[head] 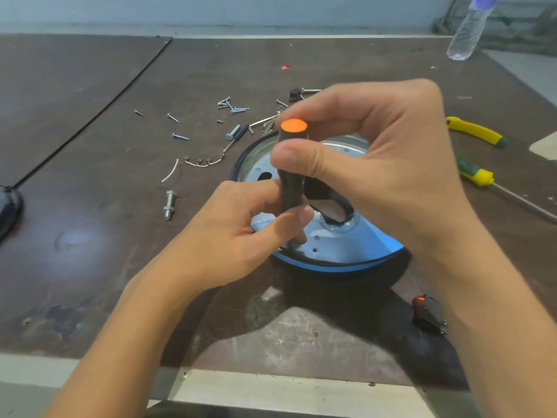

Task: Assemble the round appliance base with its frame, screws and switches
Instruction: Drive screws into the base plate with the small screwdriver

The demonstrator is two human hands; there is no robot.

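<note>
Desk (90,236) carries base (346,245) directly under vertical screwdriver (291,182), tip end down: right hand (376,146) grips handle top, left hand (238,236) pinches lower handle, nearer base.

blue-rimmed base (346,260), orange-capped dark screwdriver (291,176) (yellow-green tools (476,132) beside)

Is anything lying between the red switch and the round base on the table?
Nothing visible does: only bare table separates the red switch from the near rim of the round base. The left hand and right hand both hold the screwdriver upright over it.
</note>
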